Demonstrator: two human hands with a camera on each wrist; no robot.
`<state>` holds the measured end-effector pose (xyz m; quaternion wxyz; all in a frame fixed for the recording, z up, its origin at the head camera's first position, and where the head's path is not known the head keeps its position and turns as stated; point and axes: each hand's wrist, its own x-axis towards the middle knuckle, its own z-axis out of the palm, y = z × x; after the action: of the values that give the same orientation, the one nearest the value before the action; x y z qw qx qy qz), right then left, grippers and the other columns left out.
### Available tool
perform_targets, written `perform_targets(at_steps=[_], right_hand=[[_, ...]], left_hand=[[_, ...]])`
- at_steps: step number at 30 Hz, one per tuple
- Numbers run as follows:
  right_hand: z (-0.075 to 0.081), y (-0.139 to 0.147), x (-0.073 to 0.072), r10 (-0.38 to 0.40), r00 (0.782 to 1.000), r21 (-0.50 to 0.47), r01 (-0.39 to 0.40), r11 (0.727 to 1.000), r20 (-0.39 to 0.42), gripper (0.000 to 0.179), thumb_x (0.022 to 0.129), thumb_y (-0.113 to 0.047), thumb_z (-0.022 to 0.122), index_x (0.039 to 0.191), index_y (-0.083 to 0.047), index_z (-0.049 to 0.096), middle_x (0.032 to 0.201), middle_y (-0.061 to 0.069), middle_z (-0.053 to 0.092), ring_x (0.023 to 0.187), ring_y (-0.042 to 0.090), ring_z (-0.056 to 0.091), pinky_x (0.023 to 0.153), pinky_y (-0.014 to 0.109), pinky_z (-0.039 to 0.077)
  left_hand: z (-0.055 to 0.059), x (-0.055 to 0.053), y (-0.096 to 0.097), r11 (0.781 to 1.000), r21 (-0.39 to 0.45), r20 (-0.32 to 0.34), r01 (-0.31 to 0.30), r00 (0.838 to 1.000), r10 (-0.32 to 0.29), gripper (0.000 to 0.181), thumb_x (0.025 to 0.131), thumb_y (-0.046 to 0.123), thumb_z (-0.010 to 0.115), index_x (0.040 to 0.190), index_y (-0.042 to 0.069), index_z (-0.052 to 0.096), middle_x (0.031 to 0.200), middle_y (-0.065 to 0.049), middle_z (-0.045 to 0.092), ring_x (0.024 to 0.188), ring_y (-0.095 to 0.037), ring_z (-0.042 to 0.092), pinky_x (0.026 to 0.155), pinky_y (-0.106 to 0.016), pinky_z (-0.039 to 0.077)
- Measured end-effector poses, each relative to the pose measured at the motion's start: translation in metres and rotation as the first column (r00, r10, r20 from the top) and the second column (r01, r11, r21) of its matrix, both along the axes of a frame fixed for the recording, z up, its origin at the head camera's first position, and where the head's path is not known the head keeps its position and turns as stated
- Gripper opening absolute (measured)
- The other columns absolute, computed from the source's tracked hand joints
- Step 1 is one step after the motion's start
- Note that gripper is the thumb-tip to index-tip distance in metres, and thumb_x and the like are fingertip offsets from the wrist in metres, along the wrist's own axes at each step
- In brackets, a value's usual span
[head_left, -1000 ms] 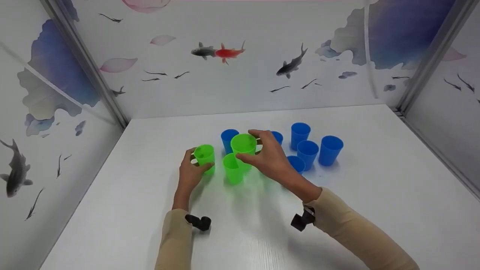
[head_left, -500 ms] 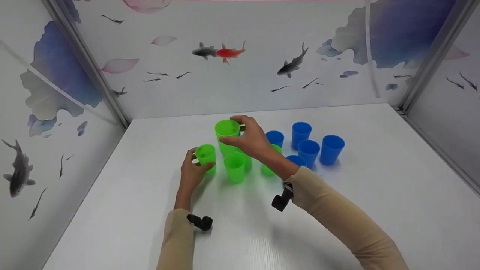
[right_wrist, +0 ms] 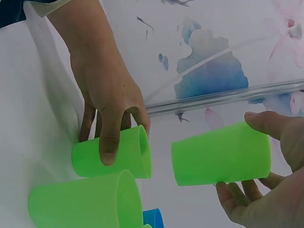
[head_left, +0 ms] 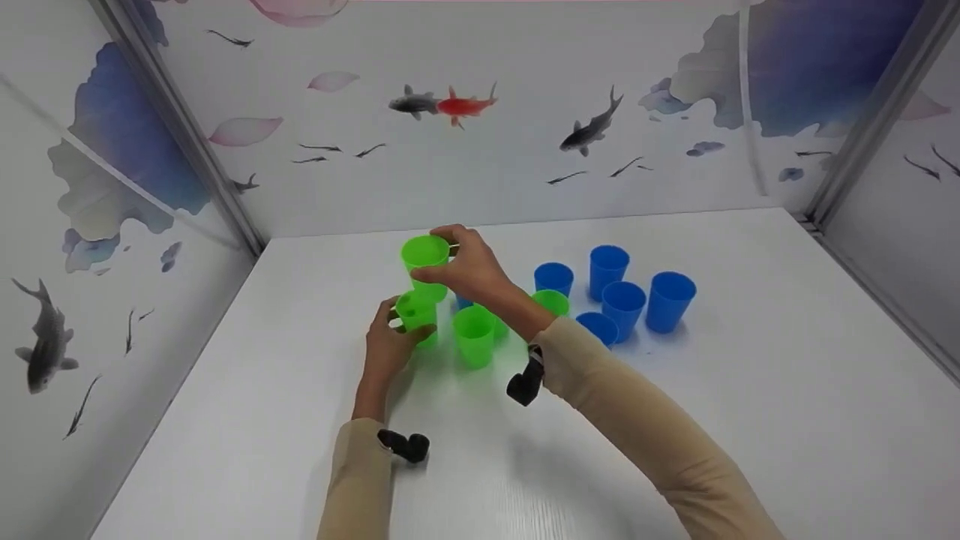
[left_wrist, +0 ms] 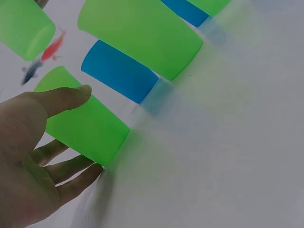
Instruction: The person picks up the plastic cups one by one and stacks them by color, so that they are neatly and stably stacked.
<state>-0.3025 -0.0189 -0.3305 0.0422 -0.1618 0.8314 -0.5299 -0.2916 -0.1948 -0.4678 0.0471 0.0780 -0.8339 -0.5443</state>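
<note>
My left hand (head_left: 386, 349) grips an upright green cup (head_left: 417, 319) on the white table, thumb on the near side and fingers behind. In the right wrist view, its thumb presses the wall of that cup (right_wrist: 126, 154). My right hand (head_left: 480, 270) holds another green cup (head_left: 425, 257) by its upper part, raised over the first. The right wrist view shows this raised cup (right_wrist: 218, 154) apart from the lower cup's mouth. Just right of the left hand's cup stands a green cup (head_left: 474, 337), with another partly hidden behind it.
Several blue cups (head_left: 670, 302) stand upright to the right. Among them is a green cup (head_left: 551, 301), partly hidden by the right wrist. A blue cup (left_wrist: 118, 73) stands behind the green ones. Printed walls (head_left: 510, 165) enclose the table (head_left: 247, 420).
My right hand has carried its green cup leftward, from over the middle cups to above the cup in my left hand. The left hand has stayed in place around its cup.
</note>
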Motion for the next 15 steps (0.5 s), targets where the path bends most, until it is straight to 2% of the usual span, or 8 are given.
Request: perform_targets(at_steps=[7,15], right_hand=[[-0.011,-0.017,-0.005,-0.018,1.000,-0.025,0.018,1.000,0.020,0.072,0.085,-0.030,0.081,0.147,-0.014,0.047,0.147,0.007,0.051,0.131,0.024,0.054,0.104,0.037,0.052],[-0.023,-0.025,-0.005,-0.002,1.000,-0.054,0.002,0.999,-0.001,0.072,0.086,-0.029,0.080,0.147,-0.011,0.046,0.145,0.011,0.050,0.131,0.027,0.053,0.104,0.038,0.052]], left_hand=[[-0.001,-0.001,0.000,1.000,-0.015,0.051,-0.015,0.999,0.016,0.077,0.086,0.028,0.081,0.149,0.021,0.037,0.148,-0.013,0.048,0.134,-0.035,0.053,0.113,-0.048,0.044],[0.002,-0.004,0.001,0.999,-0.041,0.060,-0.004,0.998,0.006,0.079,0.087,0.028,0.079,0.152,0.019,0.034,0.150,-0.013,0.047,0.134,-0.034,0.053,0.114,-0.047,0.044]])
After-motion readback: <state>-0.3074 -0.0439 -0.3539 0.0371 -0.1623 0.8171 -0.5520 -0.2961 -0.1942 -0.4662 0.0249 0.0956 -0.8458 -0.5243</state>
